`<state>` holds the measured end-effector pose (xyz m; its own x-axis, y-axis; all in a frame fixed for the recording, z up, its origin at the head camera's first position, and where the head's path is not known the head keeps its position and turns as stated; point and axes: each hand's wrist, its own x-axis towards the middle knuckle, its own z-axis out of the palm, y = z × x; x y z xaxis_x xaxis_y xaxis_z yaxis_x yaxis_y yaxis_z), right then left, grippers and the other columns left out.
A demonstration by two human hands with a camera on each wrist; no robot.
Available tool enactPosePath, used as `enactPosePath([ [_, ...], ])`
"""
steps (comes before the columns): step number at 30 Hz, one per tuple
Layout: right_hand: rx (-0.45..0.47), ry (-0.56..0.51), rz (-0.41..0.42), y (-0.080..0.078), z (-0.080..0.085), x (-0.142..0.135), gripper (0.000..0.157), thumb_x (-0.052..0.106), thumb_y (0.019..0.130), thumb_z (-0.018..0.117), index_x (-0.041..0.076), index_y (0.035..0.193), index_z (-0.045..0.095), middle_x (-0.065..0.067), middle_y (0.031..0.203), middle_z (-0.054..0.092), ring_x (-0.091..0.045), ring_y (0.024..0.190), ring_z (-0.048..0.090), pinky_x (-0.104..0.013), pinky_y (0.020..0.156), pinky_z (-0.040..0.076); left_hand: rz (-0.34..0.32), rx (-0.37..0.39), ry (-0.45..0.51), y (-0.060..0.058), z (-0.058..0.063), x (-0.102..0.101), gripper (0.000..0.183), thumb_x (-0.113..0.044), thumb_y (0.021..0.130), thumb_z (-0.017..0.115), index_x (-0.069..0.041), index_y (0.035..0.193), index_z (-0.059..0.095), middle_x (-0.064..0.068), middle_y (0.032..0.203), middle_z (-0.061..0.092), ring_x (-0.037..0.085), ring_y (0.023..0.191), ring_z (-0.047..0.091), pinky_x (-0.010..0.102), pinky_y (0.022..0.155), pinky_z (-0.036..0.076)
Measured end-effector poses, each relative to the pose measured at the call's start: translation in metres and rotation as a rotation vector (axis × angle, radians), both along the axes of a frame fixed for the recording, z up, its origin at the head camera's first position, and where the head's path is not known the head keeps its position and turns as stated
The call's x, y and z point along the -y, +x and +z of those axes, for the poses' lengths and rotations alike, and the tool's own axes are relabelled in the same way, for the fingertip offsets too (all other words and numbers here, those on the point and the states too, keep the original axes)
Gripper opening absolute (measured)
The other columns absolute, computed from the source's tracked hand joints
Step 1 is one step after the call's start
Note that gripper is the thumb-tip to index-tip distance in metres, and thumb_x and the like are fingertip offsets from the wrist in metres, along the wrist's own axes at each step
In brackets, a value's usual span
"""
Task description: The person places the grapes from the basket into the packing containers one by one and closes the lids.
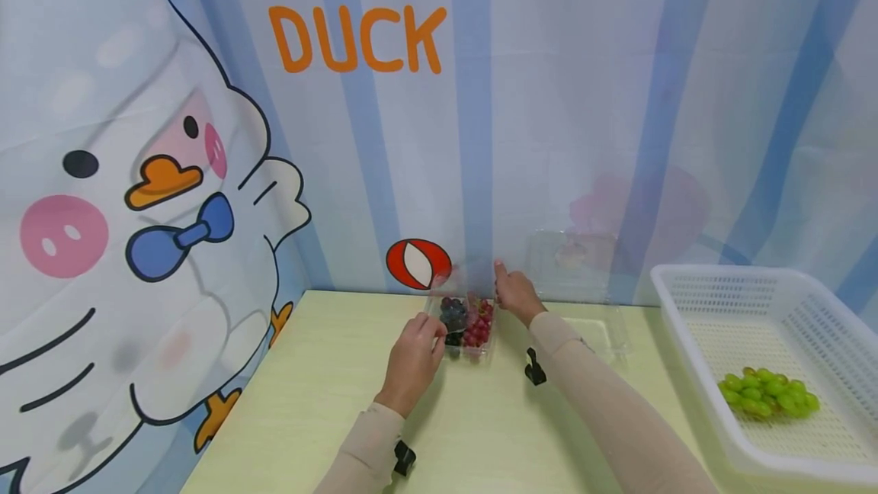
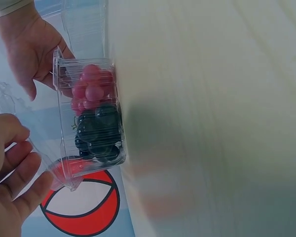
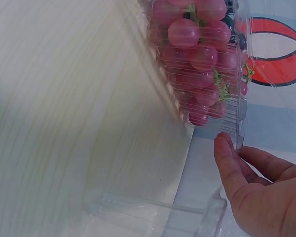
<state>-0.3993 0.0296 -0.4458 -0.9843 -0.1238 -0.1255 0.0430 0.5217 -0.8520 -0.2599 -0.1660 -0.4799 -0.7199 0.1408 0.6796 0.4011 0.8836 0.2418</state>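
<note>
You've got a clear plastic box [image 2: 84, 63] at the back edge of the surface [image 1: 309, 372], left of the second box. Thin, glossy, ribbed walls, see-through; dark blue-black grapes [image 2: 96, 131] fill the left half, pinkish-red grapes [image 3: 202, 57] the right, round and shiny, with bits of green stem showing. Its lid [image 2: 47, 148] is raised and tilted, equally clear. Your left hand [image 1: 411, 360] is at the lid's left side, fingers loosely bent, thumb tip close to the index; can't tell if you're pinching the lid edge. Your right hand [image 1: 517, 297] is at the box's right end, fingers fairly straight by the rim, thumb sticking up apart from them, relaxed rather than clenched. Just right of that, the second box [image 1: 595, 334] sits at the back edge, its own lid upright before the striped cloth [image 1: 583, 97]. Green grapes [image 1: 768, 393] lie in the white basket [image 1: 796, 466] on the surface's right side, towards the basket's near edge.
</note>
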Motion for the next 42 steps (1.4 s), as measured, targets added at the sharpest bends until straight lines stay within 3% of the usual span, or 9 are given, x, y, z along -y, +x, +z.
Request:
enactPosePath([
  [5,0.022,-0.019,-0.005,0.000,0.003,0.001,0.072,0.054,0.110,0.019,-0.004,0.101,0.060,-0.011,0.085,0.059,-0.020,0.075,0.054,-0.038,0.082,0.049,-0.025,0.017,-0.002,0.000,0.000,0.000,0.016,-0.002,0.086,0.079,-0.011,0.091,0.067,0.001,0.088,0.059,0.018,0.084,0.062,0.033,0.074,0.059],
  [17,0.002,-0.002,0.008,-0.001,0.002,0.001,0.069,0.053,0.110,0.021,-0.002,0.097,0.061,-0.013,0.085,0.063,-0.026,0.081,0.061,-0.044,0.089,0.052,-0.041,0.059,-0.069,-0.001,-0.008,0.000,0.010,-0.005,0.087,0.079,-0.011,0.090,0.071,0.001,0.092,0.061,0.019,0.086,0.061,0.033,0.076,0.058],
  [23,-0.061,0.079,0.015,-0.003,0.001,0.001,0.047,0.029,0.109,0.033,-0.001,0.086,0.063,-0.013,0.083,0.066,-0.026,0.083,0.067,-0.038,0.077,0.053,-0.034,0.070,-0.113,-0.002,-0.008,0.000,0.006,-0.008,0.087,0.079,-0.011,0.088,0.074,0.000,0.090,0.061,0.019,0.084,0.059,0.033,0.075,0.056],
  [26,-0.092,0.102,0.025,-0.003,0.001,0.000,0.042,0.020,0.105,0.036,0.003,0.075,0.059,-0.010,0.074,0.063,-0.023,0.072,0.062,-0.034,0.065,0.049,-0.026,0.064,-0.126,-0.002,-0.010,0.000,0.007,-0.009,0.086,0.081,-0.012,0.088,0.075,0.000,0.088,0.061,0.018,0.082,0.058,0.032,0.073,0.055],
  [29,-0.094,0.113,0.036,-0.002,0.001,0.001,0.040,0.013,0.102,0.037,0.010,0.064,0.049,-0.004,0.061,0.053,-0.018,0.056,0.047,-0.031,0.054,0.039,-0.020,0.062,-0.131,-0.002,-0.012,0.000,0.008,-0.010,0.086,0.082,-0.013,0.087,0.075,-0.001,0.088,0.061,0.017,0.081,0.057,0.032,0.072,0.054],
  [33,-0.087,0.125,0.041,-0.003,-0.002,0.003,0.038,0.005,0.096,0.038,0.014,0.058,0.038,0.001,0.053,0.041,-0.013,0.048,0.032,-0.029,0.047,0.031,-0.019,0.082,-0.134,-0.001,-0.013,0.001,0.007,-0.011,0.087,0.081,-0.015,0.088,0.075,-0.001,0.089,0.061,0.017,0.081,0.057,0.032,0.072,0.054],
  [42,-0.089,0.135,0.043,-0.011,-0.008,0.006,0.043,0.003,0.098,0.037,0.015,0.057,0.037,0.002,0.052,0.041,-0.012,0.047,0.034,-0.027,0.048,0.034,-0.010,0.152,-0.127,0.001,-0.009,0.000,0.006,-0.015,0.088,0.081,-0.016,0.091,0.076,-0.001,0.089,0.060,0.016,0.082,0.055,0.031,0.072,0.053],
])
